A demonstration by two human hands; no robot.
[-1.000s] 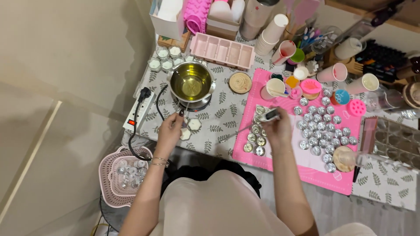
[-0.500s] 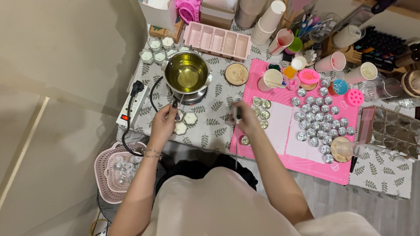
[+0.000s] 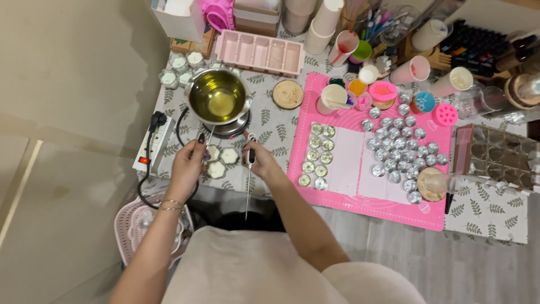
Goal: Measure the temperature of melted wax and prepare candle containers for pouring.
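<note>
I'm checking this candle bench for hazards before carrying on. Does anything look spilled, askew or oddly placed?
No spill shows. Two things stand out: the power strip sits askew, hanging over the table's left edge, and the thin probe in the right hand juts past the front edge, pointing toward the person.

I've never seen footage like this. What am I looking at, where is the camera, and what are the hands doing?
There is no machine here: a person wears a camera on the head, so the one view looks straight down at their own arms and a crowded craft table. The left hand grips the thin handle of a metal pot of yellow liquid that sits on a small hot plate. The right hand holds a long thin metal probe with a dark grip. Between the hands lie small white filled cups. To the right, a pink mat carries many small silver cups.
</note>
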